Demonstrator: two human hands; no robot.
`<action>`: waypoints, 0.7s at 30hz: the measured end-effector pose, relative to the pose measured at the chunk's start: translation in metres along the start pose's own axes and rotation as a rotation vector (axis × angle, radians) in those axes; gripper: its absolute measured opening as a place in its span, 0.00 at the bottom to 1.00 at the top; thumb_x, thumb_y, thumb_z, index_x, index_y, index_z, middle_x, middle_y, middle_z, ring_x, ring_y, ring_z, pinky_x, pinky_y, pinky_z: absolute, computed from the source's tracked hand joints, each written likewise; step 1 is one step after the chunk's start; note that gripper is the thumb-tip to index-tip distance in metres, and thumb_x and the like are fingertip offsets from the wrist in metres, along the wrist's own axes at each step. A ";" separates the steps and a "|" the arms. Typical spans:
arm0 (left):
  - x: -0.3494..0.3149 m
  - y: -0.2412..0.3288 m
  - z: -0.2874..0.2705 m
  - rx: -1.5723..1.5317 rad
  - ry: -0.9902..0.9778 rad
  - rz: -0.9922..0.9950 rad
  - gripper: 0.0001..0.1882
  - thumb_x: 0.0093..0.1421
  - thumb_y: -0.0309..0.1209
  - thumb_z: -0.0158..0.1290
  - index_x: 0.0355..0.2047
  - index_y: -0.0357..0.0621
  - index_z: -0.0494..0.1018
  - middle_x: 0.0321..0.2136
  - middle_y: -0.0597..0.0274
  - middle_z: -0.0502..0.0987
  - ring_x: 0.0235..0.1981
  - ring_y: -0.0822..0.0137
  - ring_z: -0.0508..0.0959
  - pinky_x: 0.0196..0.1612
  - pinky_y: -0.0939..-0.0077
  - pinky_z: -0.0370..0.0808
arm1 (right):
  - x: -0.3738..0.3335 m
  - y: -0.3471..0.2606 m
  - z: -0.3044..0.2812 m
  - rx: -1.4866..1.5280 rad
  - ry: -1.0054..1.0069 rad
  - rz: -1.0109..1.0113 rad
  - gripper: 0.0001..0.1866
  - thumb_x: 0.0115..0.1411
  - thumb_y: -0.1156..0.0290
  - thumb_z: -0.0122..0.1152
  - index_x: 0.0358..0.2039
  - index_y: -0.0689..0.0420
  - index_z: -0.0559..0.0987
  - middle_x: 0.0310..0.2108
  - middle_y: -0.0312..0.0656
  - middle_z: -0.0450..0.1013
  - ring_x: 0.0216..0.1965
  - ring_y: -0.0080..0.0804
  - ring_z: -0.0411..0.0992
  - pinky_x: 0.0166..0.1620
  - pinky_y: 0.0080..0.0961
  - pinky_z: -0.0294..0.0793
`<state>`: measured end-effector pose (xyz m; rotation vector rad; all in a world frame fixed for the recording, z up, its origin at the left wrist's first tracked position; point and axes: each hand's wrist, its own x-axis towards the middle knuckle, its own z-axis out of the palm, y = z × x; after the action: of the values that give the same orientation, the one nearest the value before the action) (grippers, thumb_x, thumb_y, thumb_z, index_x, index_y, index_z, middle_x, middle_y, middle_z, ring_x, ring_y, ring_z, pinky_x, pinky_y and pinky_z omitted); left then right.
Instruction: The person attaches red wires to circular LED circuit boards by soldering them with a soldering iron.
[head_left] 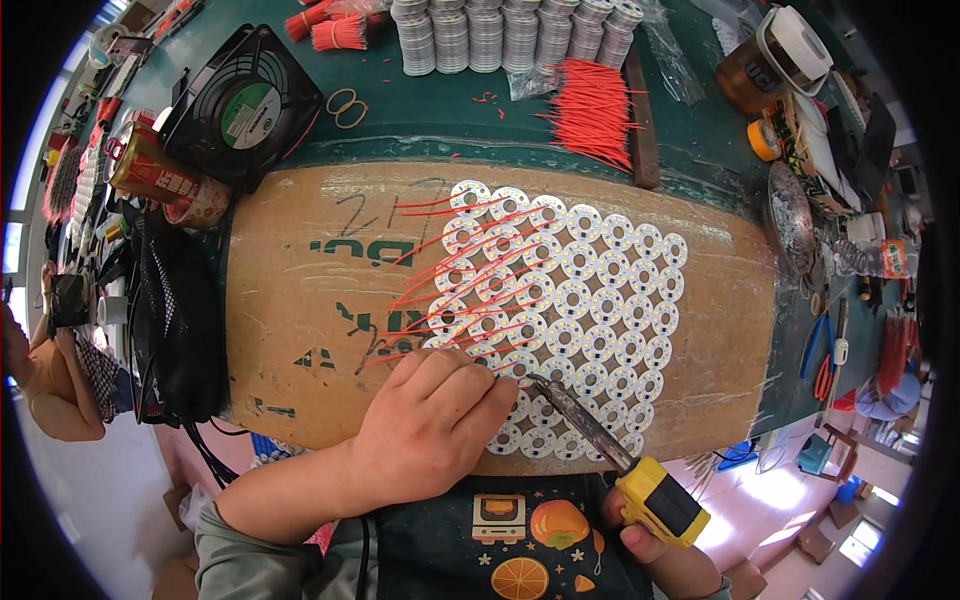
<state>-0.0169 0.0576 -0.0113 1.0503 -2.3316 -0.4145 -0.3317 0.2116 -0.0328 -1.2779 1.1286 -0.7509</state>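
Rows of round white LED boards with centre holes lie on a brown cardboard sheet. Thin red wires run leftward from boards in the left-hand columns. Over the lower left boards, my left hand is closed in a pinch, with a red wire at its fingertips; most of the wire is hidden by the fingers. My right hand grips the yellow and black handle of a soldering iron. Its dark tip meets a board right beside my left fingertips.
Behind the cardboard lie a pile of red wires against a wooden strip and stacked boards. A black fan and a can stand left. Pliers, a metal dish and a brown jar sit right.
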 end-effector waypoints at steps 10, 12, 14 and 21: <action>0.000 -0.001 0.000 -0.001 0.005 -0.003 0.19 0.45 0.22 0.62 0.41 0.43 0.82 0.33 0.66 0.76 0.37 0.62 0.77 0.39 0.68 0.72 | 0.011 -0.013 -0.003 0.194 0.004 -0.007 0.18 0.59 0.55 0.70 0.32 0.59 0.79 0.27 0.39 0.75 0.28 0.36 0.75 0.32 0.30 0.73; -0.001 -0.002 -0.001 -0.002 0.003 -0.006 0.19 0.45 0.22 0.62 0.41 0.43 0.82 0.33 0.65 0.76 0.37 0.62 0.77 0.39 0.68 0.72 | 0.008 -0.011 -0.004 0.176 -0.003 0.000 0.19 0.58 0.55 0.70 0.32 0.59 0.79 0.27 0.39 0.75 0.28 0.36 0.75 0.32 0.30 0.73; -0.001 -0.001 -0.002 0.001 -0.001 -0.007 0.19 0.45 0.22 0.62 0.41 0.43 0.82 0.33 0.65 0.75 0.37 0.62 0.77 0.39 0.68 0.72 | 0.007 -0.008 -0.006 0.163 -0.010 0.005 0.19 0.58 0.55 0.70 0.33 0.59 0.79 0.28 0.39 0.75 0.28 0.36 0.74 0.32 0.30 0.73; -0.003 0.004 -0.006 -0.015 0.051 -0.012 0.19 0.44 0.22 0.62 0.41 0.43 0.82 0.34 0.65 0.75 0.37 0.62 0.77 0.39 0.67 0.72 | -0.001 -0.003 -0.008 0.100 -0.021 -0.030 0.19 0.59 0.53 0.71 0.33 0.59 0.79 0.27 0.40 0.75 0.27 0.37 0.75 0.31 0.29 0.73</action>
<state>-0.0145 0.0617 -0.0059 1.0561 -2.2751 -0.4039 -0.3392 0.2087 -0.0287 -1.2187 1.0438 -0.8045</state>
